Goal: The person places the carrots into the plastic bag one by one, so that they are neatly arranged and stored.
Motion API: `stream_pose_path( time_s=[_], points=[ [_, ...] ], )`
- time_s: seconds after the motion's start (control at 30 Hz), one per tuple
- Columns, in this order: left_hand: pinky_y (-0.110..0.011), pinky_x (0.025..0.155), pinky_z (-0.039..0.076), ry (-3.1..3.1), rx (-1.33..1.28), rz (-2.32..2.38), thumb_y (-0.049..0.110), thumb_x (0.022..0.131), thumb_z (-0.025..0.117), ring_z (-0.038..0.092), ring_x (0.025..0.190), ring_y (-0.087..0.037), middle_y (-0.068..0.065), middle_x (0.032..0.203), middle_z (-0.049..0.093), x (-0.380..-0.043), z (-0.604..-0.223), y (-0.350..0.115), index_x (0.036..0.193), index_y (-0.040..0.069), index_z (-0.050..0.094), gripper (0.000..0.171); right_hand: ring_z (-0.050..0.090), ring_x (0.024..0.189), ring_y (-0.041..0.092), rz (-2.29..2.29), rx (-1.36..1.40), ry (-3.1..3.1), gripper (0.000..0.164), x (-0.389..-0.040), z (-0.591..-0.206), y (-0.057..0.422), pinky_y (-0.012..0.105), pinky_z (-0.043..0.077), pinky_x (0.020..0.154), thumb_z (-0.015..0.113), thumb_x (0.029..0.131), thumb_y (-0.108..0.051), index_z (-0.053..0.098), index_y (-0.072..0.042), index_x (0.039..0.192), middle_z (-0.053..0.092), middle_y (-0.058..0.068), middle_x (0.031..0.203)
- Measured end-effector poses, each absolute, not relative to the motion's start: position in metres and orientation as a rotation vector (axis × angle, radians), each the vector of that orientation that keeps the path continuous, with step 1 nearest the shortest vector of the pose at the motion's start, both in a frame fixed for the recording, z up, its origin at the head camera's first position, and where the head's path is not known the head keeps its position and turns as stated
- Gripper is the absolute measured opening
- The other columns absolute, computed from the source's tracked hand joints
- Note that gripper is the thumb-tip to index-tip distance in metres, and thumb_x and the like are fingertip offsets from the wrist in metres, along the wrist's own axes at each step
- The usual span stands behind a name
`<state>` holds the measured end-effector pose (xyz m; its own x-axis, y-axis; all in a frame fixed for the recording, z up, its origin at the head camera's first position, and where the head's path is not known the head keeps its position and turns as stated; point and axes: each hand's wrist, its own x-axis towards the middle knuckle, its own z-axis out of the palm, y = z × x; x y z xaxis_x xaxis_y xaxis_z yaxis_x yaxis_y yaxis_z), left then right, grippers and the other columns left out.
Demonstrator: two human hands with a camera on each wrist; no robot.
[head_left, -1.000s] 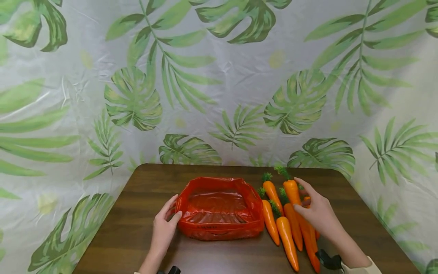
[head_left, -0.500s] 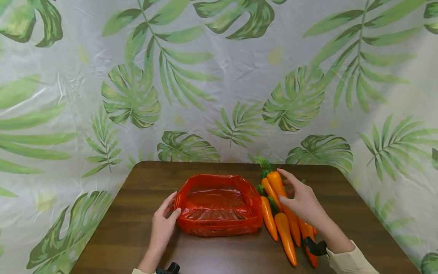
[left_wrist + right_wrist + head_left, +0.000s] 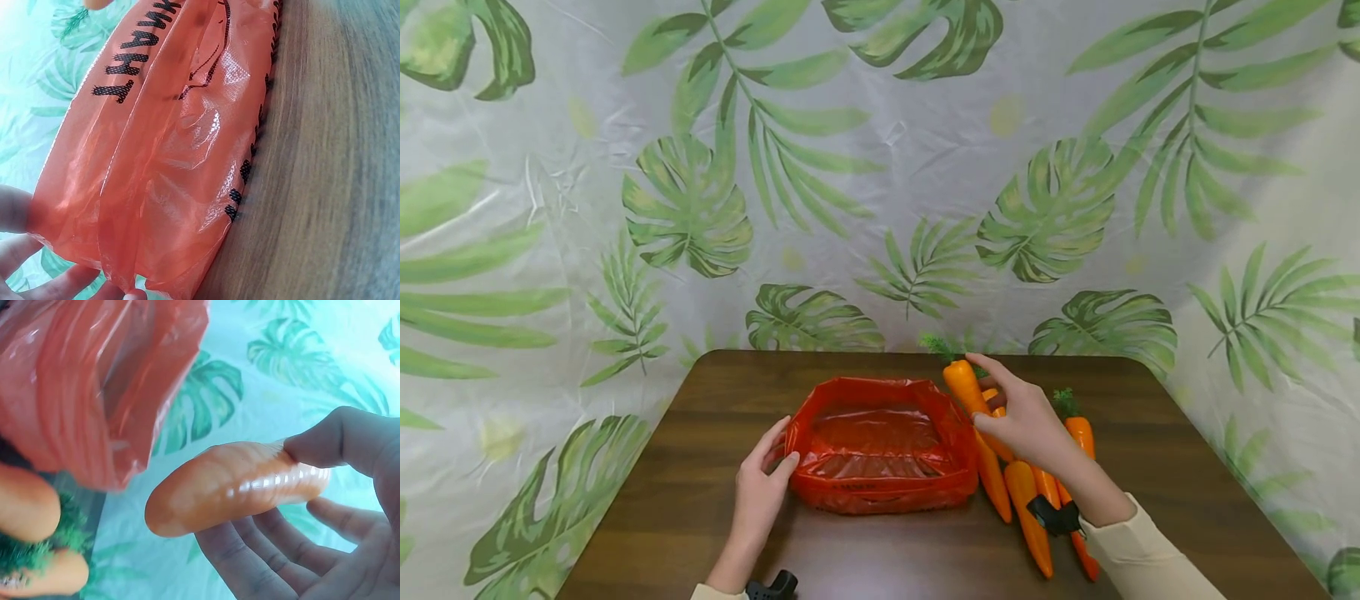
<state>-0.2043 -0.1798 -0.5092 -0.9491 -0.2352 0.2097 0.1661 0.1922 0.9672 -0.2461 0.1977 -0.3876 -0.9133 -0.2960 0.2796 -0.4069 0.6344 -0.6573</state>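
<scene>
One carrot lifted beside the open bag

The right hand (image 3: 1026, 425) grasps a carrot (image 3: 964, 386) at the red bag (image 3: 880, 446) rim; the left hand (image 3: 760, 492) pinches the bag's left edge, steadying it on the tabletop (image 3: 662, 508).

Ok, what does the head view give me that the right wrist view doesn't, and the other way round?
Only the head view shows the left hand holding the left edge of the red bag, the brown table, and the loose carrots lying right of the bag. Only the right wrist view shows the grip up close: thumb on top of the lifted carrot, fingers beneath. Both show the right hand holding that carrot beside the bag's rim.
</scene>
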Motion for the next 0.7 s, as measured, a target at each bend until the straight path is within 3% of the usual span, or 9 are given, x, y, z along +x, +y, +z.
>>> stream_pose_path(
  time_s=[0.33,0.5,0.7],
  points=[
    [-0.035,0.089,0.056,-2.175,0.067,-1.817,0.006,0.095,0.068,0.059,0.119,-0.029,-0.004,0.140,0.059,-0.204,-0.510,-0.180,0.141,0.027,0.059,0.051,0.061,0.078,0.024,1.181,0.684,-2.768,0.082,-0.257,-0.391,0.170,0.031,0.042,0.048,0.070,0.082,-0.005,0.040,-0.033,0.153,0.065,0.005,0.120],
    [-0.036,0.090,0.056,-2.181,0.061,-1.808,0.006,0.095,0.067,0.059,0.120,-0.029,-0.004,0.142,0.057,-0.204,-0.510,-0.180,0.142,0.025,0.059,0.051,0.062,0.077,0.021,1.176,0.749,-2.766,0.080,-0.262,-0.394,0.158,0.032,0.045,0.052,0.069,0.082,-0.004,0.043,-0.034,0.151,0.067,0.003,0.117],
    [-0.035,0.090,0.055,-2.185,0.067,-1.815,0.006,0.096,0.067,0.059,0.121,-0.028,-0.003,0.142,0.057,-0.204,-0.510,-0.180,0.141,0.030,0.059,0.052,0.064,0.081,0.016,1.150,0.848,-2.801,0.080,-0.269,-0.397,0.144,0.033,0.052,0.058,0.071,0.080,-0.003,0.046,-0.034,0.149,0.066,-0.001,0.114]
  ],
)
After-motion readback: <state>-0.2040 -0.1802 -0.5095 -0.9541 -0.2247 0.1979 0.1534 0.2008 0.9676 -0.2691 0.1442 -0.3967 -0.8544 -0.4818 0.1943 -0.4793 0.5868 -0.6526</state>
